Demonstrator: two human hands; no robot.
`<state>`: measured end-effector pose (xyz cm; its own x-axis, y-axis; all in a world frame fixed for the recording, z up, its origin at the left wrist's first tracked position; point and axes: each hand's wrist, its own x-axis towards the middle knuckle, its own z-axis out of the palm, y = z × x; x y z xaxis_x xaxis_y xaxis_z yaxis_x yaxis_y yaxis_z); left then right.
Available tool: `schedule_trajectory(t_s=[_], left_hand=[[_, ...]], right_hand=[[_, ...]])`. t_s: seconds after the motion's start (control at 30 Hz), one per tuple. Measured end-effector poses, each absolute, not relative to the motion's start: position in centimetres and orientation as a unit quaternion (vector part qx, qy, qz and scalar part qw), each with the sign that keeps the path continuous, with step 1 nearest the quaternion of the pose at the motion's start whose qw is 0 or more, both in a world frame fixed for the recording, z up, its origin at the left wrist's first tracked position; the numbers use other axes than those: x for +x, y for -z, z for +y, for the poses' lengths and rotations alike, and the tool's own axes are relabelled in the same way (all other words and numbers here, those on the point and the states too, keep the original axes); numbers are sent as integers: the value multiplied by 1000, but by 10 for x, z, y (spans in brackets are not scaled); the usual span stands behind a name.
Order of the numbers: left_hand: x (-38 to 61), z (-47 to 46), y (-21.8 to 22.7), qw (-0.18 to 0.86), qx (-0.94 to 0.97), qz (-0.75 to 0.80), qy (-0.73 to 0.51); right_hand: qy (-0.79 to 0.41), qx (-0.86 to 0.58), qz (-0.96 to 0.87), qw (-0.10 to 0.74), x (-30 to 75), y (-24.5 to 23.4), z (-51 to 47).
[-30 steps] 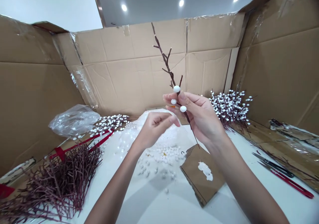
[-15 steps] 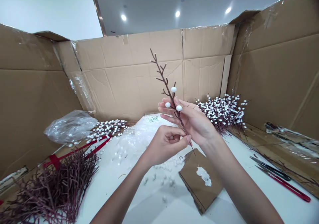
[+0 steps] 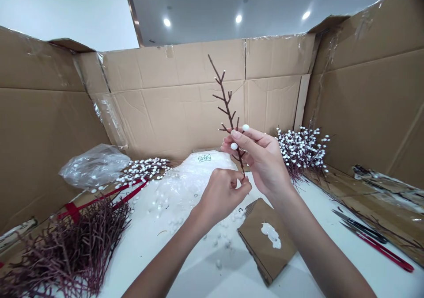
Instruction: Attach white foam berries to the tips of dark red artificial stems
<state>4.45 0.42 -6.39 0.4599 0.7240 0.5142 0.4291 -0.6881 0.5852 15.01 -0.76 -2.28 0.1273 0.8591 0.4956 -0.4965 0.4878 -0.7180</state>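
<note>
A brown artificial twig (image 3: 229, 111) with short side stubs stands nearly upright before me, leaning slightly left. White foam berries sit low on it: one berry (image 3: 234, 146) is left of the stem and another berry (image 3: 245, 127) is by my right fingers. My left hand (image 3: 225, 192) pinches the bottom end of the stem. Higher up, the thumb and fingers of my right hand (image 3: 263, 158) close around the stem. Under my hands, a cardboard piece (image 3: 255, 234) carries a puddle of white glue (image 3: 271, 235). Loose white berries (image 3: 218, 263) lie on the white table.
Bare twigs (image 3: 79, 245) are heaped at front left, beside red ribbon (image 3: 130, 196). Berried twigs stand at right (image 3: 303, 150) and lie at left (image 3: 145, 169). Behind are a plastic bag (image 3: 96, 165), a white bag (image 3: 185, 174) and cardboard walls (image 3: 185, 112). Black-and-red snips (image 3: 377, 242) lie right.
The twig has moved right and become more upright. My right fingers, loosely spread behind it before, now close on the stem. One of the three berries seen earlier is out of sight.
</note>
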Motion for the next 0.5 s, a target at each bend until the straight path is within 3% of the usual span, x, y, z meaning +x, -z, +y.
schedule_trajectory(t_s=[0.23, 0.5], left_hand=[[47, 8, 66, 150, 858, 342, -352], [45, 12, 63, 219, 854, 346, -322]], right_hand=[[-491, -210, -419, 735, 152, 25, 0], [-492, -199, -425, 733, 155, 23, 0]])
